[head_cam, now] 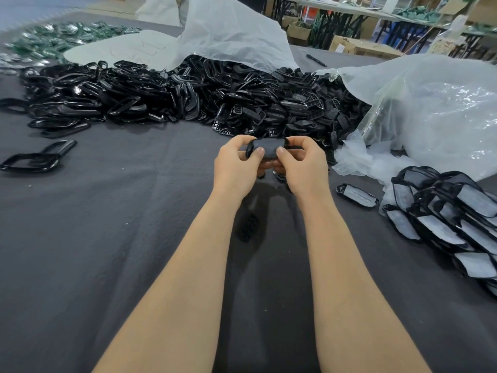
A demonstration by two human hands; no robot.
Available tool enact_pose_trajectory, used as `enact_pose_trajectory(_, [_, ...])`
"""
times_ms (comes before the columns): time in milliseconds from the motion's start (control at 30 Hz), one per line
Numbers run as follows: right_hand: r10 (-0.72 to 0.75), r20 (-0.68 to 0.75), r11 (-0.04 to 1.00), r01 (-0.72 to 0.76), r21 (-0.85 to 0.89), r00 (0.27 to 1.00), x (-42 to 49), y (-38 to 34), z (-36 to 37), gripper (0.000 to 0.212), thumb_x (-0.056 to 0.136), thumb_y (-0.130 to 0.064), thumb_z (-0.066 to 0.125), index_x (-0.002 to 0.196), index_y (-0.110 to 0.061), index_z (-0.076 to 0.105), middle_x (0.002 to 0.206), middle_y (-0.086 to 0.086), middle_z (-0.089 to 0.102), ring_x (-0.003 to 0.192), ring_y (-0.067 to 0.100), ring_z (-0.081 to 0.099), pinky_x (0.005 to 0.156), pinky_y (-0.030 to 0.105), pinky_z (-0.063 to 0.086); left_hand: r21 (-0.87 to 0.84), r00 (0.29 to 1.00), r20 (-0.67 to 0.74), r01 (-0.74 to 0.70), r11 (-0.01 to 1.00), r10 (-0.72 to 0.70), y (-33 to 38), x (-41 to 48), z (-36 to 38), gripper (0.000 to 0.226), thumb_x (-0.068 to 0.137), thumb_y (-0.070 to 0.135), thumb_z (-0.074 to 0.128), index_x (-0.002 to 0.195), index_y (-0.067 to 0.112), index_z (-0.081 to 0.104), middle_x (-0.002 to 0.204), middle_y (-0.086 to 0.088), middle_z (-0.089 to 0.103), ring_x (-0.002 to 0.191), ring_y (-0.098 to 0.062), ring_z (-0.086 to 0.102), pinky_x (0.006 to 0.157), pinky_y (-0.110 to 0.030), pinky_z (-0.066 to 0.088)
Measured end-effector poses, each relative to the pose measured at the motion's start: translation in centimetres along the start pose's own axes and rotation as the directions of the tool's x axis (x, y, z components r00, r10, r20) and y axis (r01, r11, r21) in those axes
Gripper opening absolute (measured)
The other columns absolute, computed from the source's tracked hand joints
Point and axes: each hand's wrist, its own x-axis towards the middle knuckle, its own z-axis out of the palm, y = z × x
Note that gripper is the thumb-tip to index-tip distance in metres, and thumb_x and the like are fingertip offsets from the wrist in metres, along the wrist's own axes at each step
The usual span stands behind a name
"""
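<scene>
Both hands hold one small black plastic part (269, 148) above the dark grey cloth, at the middle of the view. My left hand (236, 165) grips its left end with the thumb on top. My right hand (302, 165) grips its right end the same way, both thumbs pressing on the part's flat face. Behind the hands lies a large heap of black frames (107, 95) and ribbed black inserts (290, 106). A stack of assembled pieces with grey faces (446, 211) lies at the right, and one single piece (357, 195) rests beside it.
Two loose black frames (37, 157) lie at the left. A small black ribbed piece (248, 227) sits on the cloth between my forearms. Crumpled clear plastic bags (430, 111) rise at the right and back. Green parts (67, 36) and a pen (316, 60) lie further back.
</scene>
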Motion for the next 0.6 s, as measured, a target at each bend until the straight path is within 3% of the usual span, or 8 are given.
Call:
enact_pose_trajectory(200, [-0.005, 0.029, 0.997, 0.008, -0.082, 1.000, -0.08, -0.16, 0.07, 0.021, 0.088, -0.007, 0.062, 0.104, -0.016, 0.053, 0.092, 0.011, 0.070, 0.083, 0.025, 0.069, 0.086, 0.044, 0.054, -0.039, 1.000, 0.002, 0.001, 0.999, -0.001, -0.09, 0.00, 0.06, 0.025, 0.093, 0.010, 0.061, 0.088, 0.034, 0.056, 0.072, 0.007, 0.072, 0.072, -0.010, 0.072, 0.083, -0.040, 0.059])
enact_pose_trajectory(433, [0.003, 0.023, 0.996, -0.001, -0.086, 1.000, -0.14, -0.20, -0.14, 0.021, 0.088, -0.007, 0.063, 0.104, -0.016, 0.053, 0.093, 0.014, 0.070, 0.079, 0.023, 0.068, 0.076, 0.034, 0.055, -0.056, 1.000, -0.002, -0.001, 0.998, 0.001, -0.10, 0.00, 0.09, 0.017, 0.094, 0.017, 0.059, 0.087, 0.033, 0.058, 0.074, 0.004, 0.073, 0.072, -0.014, 0.073, 0.079, -0.039, 0.060])
enact_pose_trajectory(600, [0.010, 0.025, 0.999, -0.009, -0.051, 1.000, -0.25, -0.30, -0.10, 0.017, 0.087, -0.010, 0.063, 0.102, -0.017, 0.056, 0.090, 0.010, 0.070, 0.078, 0.023, 0.069, 0.082, 0.041, 0.056, -0.065, 1.000, -0.015, -0.018, 0.998, 0.017, 0.00, -0.04, -0.04, 0.018, 0.097, 0.016, 0.055, 0.086, 0.030, 0.058, 0.068, 0.007, 0.072, 0.068, -0.010, 0.072, 0.069, -0.030, 0.059])
